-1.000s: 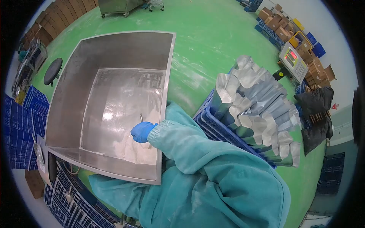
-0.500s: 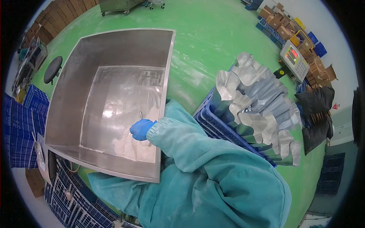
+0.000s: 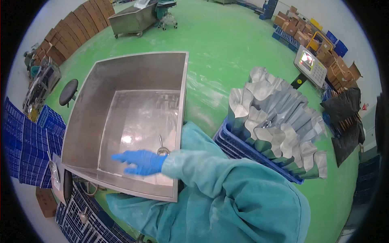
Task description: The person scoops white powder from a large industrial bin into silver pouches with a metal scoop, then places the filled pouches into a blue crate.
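My right hand (image 3: 142, 163), in a blue glove, is over the near right part of a large metal tub (image 3: 183, 93), its fingers spread and holding nothing. Just behind the wrist, a metal ladle (image 3: 163, 151) rests inside the tub with its thin handle tilted up. The hand and teal sleeve (image 3: 194, 164) cover part of the tub floor, and the white powder is hardly visible. My left hand is out of sight; its sleeve (image 3: 137, 208) runs along the tub's near edge.
Right of the tub, silvery bags (image 3: 279, 117) stand in stacked blue crates (image 3: 243, 152). A scale display (image 3: 310, 65) is beyond them. Blue baskets (image 3: 30, 141) and a black stool (image 3: 69, 92) are at the left. Another metal tub (image 3: 131, 20) stands farther back, near cartons.
My right hand has let go of the ladle, opened and moved left. The view has tilted up, so the tub appears lower. The powder heap seen earlier is mostly out of sight.
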`<state>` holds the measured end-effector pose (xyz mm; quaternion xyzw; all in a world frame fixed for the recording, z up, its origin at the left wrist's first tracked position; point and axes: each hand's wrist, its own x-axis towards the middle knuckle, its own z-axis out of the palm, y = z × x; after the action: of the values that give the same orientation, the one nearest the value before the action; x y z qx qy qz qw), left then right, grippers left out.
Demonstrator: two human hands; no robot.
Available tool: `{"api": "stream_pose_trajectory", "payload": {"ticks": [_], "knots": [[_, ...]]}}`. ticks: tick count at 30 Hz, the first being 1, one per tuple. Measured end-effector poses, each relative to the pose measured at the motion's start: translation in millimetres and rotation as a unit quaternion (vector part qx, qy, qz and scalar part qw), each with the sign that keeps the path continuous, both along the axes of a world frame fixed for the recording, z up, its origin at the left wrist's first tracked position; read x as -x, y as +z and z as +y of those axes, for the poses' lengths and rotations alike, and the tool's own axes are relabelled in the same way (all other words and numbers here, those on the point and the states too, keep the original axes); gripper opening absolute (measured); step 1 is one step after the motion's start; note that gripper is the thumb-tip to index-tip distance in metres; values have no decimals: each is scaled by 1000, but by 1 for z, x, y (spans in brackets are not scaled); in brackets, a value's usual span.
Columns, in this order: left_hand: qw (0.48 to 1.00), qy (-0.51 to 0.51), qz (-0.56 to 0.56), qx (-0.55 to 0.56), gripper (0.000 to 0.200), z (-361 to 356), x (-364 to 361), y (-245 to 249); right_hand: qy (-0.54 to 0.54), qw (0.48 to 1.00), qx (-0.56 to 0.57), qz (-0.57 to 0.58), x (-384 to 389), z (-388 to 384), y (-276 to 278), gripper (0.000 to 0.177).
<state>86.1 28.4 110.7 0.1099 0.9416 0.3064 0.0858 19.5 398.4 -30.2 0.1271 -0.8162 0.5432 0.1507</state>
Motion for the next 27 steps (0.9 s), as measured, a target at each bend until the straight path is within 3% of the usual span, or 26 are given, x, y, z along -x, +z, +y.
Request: {"api": "stream_pose_trajectory", "payload": {"ticks": [1, 2, 3, 4, 5, 6, 7, 8, 10, 11, 15, 17, 21, 23, 25, 27], "knots": [[999, -41, -10, 7, 38, 16, 13, 6, 7, 996, 41, 82, -13, -15, 34, 53], [991, -63, -47, 107, 46, 63, 27, 17, 37, 989, 28, 139, -25, -26, 65, 55], [982, -146, 35, 111, 28, 65, 62, -32, 65, 978, 13, 196, -35, -30, 83, 58], [954, -235, 151, 106, 25, 95, 71, -48, 64, 977, 8, 204, -40, -30, 87, 58], [906, -316, 265, 99, 27, 130, 78, -50, 80, 981, -80, 156, -43, -30, 91, 58], [893, -348, 268, 101, 25, 150, 83, -53, 94, 975, -170, 109, -44, -27, 95, 58], [878, -379, 272, 102, 25, 165, 87, -50, 82, 984, -157, 9, -47, -19, 96, 54], [876, -378, 284, 98, 25, 181, 84, -40, 67, 983, -143, -92, -48, -6, 92, 50], [915, -361, 181, -14, 39, 206, 76, -24, 7, 969, -233, -78, -45, 12, 70, 40], [913, -362, 185, -21, 39, 210, 76, -24, 3, 968, -241, -77, -48, 20, 69, 40], [911, -377, 167, 19, 45, 217, 80, -34, -28, 969, -245, -5, -65, 29, 79, 31], [894, -391, 214, -40, 47, 220, 82, -35, 22, 979, -189, -72, -67, 27, 82, 31], [928, -320, 116, -151, 43, 210, 96, -43, 26, 978, -193, -69, -67, 17, 86, 30], [926, -304, 134, -182, 42, 215, 93, -43, -12, 950, -305, -62, -63, 8, 83, 26], [921, -291, 149, -214, 41, 218, 89, -47, -65, 949, -307, -40, -53, 4, 70, 20], [927, -284, 182, -163, 40, 220, 87, -54, -118, 942, -313, -18, -49, 8, 66, 17]]}}
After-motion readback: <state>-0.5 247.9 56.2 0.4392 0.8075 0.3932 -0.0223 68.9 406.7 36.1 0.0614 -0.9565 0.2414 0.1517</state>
